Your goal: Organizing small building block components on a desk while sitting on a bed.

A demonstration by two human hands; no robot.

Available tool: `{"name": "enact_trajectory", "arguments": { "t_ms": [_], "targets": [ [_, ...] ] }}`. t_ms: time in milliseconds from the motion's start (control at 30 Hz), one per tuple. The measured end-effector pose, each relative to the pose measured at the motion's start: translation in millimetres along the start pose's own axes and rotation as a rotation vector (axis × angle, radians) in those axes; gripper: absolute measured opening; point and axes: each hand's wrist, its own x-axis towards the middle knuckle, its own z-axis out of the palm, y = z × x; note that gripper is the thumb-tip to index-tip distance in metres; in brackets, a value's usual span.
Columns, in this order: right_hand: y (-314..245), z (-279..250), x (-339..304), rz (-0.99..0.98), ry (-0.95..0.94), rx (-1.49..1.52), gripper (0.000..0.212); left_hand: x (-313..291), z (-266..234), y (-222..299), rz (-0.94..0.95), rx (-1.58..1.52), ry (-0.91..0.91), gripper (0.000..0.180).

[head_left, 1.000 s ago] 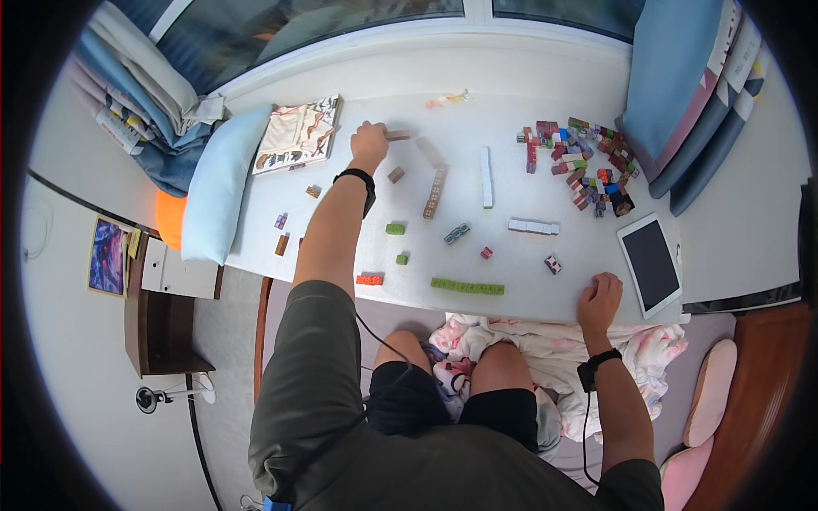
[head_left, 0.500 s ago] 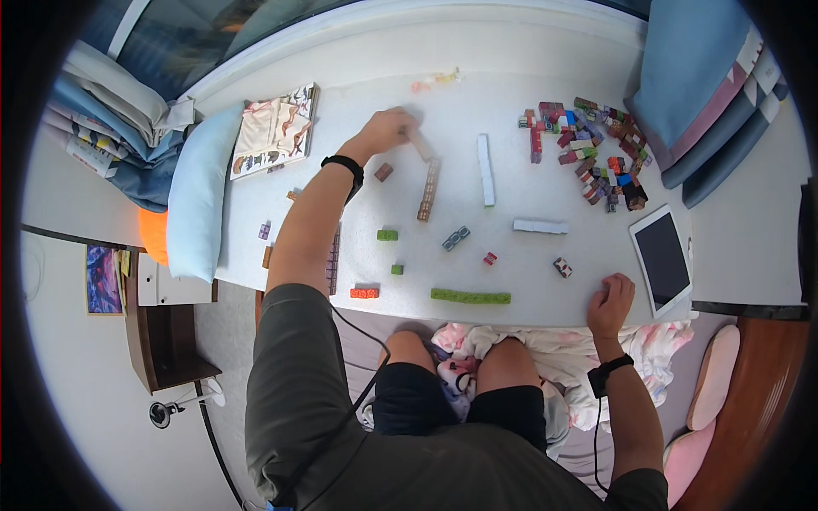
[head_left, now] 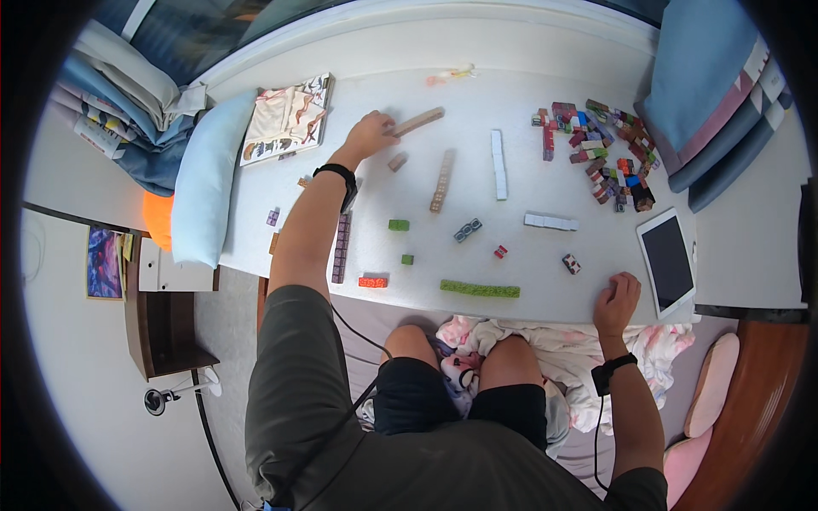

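Note:
My left hand (head_left: pixel 370 136) is over the far left part of the table, its fingers pinching the near end of a brown row of joined blocks (head_left: pixel 418 122). That row slants up to the right. Just below it sits a small brown block (head_left: pixel 397 162). A second brown row of blocks (head_left: pixel 441 181) lies on the table to its right, apart from the held one. Farther right is a white row of blocks (head_left: pixel 498 166). My right hand (head_left: pixel 617 302) rests at the table's near right edge with fingers curled and nothing visible in them.
A heap of mixed blocks (head_left: pixel 601 153) and a white tablet (head_left: pixel 666 262) occupy the right side. Nearer me lie a green row (head_left: pixel 480 289), a pale row (head_left: pixel 550 221), a purple row (head_left: pixel 341 247) and an orange-red block (head_left: pixel 372 282). A book (head_left: pixel 319 115) and blue pillow (head_left: pixel 213 179) are left.
My left hand has drawn slightly left and turned the brown row it holds, which now slants to the right, away from the other brown row. My right hand stays put.

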Motion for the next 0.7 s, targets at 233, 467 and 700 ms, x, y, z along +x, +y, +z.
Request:
{"name": "enact_trajectory", "arguments": {
  "t_ms": [233, 467, 700],
  "targets": [
    [3, 1, -2, -0.001, 0.013, -0.009, 0.018, -12, 3, -13, -0.057, -0.058, 0.016, 0.045],
    [-1, 1, 0, 0.012, -0.003, 0.002, 0.018, -21, 7, -15, -0.035, -0.083, 0.088, 0.038],
    [3, -1, -3, 0.01, 0.0, -0.003, 0.018, -24, 12, -5, -0.063, -0.045, 0.093, 0.038]
  ]
}}
